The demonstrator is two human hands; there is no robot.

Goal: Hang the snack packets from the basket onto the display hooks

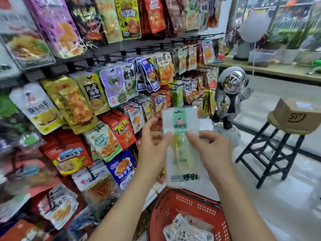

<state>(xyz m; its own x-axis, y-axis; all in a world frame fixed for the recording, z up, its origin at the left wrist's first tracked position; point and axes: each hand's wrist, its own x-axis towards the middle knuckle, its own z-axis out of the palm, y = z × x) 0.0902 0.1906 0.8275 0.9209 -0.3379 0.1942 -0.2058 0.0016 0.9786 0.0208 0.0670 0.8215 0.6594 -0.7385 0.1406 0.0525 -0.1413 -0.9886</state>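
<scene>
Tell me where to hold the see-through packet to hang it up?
Pinch the see-through packet at both side edges, below the hang slot, one hand from each side, roughly where the left hand and right hand hold it. It is thin, flat and upright, so that leaves the slot free for hanging.

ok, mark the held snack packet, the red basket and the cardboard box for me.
held snack packet (181, 153): head view, on its clear middle panel.
red basket (191, 206): head view, on its far perforated wall.
cardboard box (297, 117): head view, on its printed front face.
</scene>
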